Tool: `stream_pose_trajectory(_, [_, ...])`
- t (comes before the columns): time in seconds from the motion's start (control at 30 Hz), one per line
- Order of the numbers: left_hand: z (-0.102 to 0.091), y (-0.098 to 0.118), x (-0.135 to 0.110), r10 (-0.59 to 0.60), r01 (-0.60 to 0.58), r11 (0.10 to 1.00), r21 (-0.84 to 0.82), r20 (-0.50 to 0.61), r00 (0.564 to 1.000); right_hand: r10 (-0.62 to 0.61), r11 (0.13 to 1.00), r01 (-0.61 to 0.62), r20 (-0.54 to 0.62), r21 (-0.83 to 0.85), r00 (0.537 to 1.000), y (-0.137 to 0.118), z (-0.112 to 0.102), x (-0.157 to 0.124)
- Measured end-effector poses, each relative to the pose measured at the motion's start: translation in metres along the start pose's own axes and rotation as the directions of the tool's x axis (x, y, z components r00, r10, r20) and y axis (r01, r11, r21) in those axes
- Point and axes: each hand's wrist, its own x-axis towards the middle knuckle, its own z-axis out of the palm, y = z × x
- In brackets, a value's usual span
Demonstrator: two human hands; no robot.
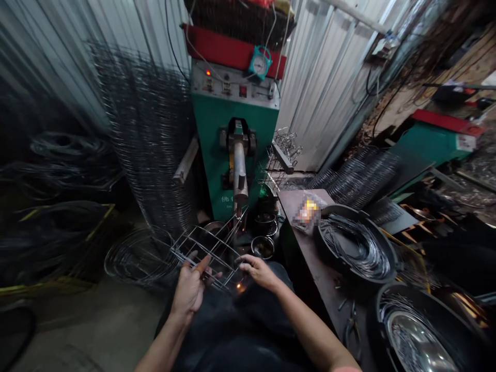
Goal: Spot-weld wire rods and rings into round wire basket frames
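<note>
Rectangular silver steel-wire rack frame (205, 253), held low over the lap, far end reaching toward the machine's welding arm. Left hand (189, 287) clamped on its near side; right hand (258, 271) clamped on its right edge, hands apart. Orange spark (241, 287) just below the right hand. Green spot-welding machine (232, 124) ahead; dark steel tabletop (298, 248) at right carries a round black tub (354, 248) of coiled wire.
</note>
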Motion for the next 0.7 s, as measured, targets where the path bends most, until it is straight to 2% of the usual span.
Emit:
stream_pose_trajectory(0.17, [-0.001,0.003,0.004,-0.024,0.024,1.0,-0.014,-0.026,0.999,-0.038,0.999,0.039,-0.018,0.031,0.999,-0.003,0.0,0.005])
stream_pose_trajectory(0.37, [0.003,0.007,0.006,-0.017,0.017,1.0,0.01,0.014,1.0,-0.018,0.998,0.019,-0.005,0.064,1.0,0.005,0.001,0.009])
stream_pose_trajectory(0.43, [-0.006,0.006,0.002,0.021,-0.026,0.997,0.079,0.058,0.998,-0.018,0.998,0.018,0.001,0.067,1.0,0.006,0.004,0.007])
stream_pose_trajectory(0.5, [-0.027,0.0,-0.006,0.15,-0.176,0.941,0.289,0.113,0.982,-0.012,0.993,0.014,-0.016,0.113,1.0,0.002,0.009,0.0])
stream_pose_trajectory(0.53, [-0.041,-0.004,-0.01,0.258,-0.299,0.846,0.44,0.153,0.954,-0.002,0.988,0.006,-0.028,0.156,1.0,-0.003,0.013,-0.005])
stream_pose_trajectory(0.57, [-0.058,-0.008,-0.015,0.368,-0.447,0.675,0.587,0.257,0.894,0.013,0.978,-0.005,-0.041,0.208,0.999,-0.009,0.017,-0.01])
stream_pose_trajectory(0.6, [-0.074,-0.013,-0.019,0.415,-0.605,0.463,0.648,0.445,0.794,0.033,0.964,-0.016,-0.058,0.266,0.998,-0.016,0.021,-0.016])
stream_pose_trajectory(0.63, [-0.09,-0.017,-0.022,0.362,-0.724,0.244,0.645,0.632,0.685,0.056,0.944,-0.028,-0.077,0.328,0.995,-0.024,0.025,-0.021])
stream_pose_trajectory(0.67, [-0.103,-0.02,-0.025,0.282,-0.812,0.047,0.582,0.772,0.57,0.083,0.92,-0.039,-0.096,0.391,0.992,-0.032,0.029,-0.026])
stream_pose_trajectory(0.7, [-0.114,-0.022,-0.028,0.213,-0.866,-0.117,0.487,0.864,0.457,0.112,0.891,-0.049,-0.113,0.451,0.987,-0.04,0.031,-0.031])
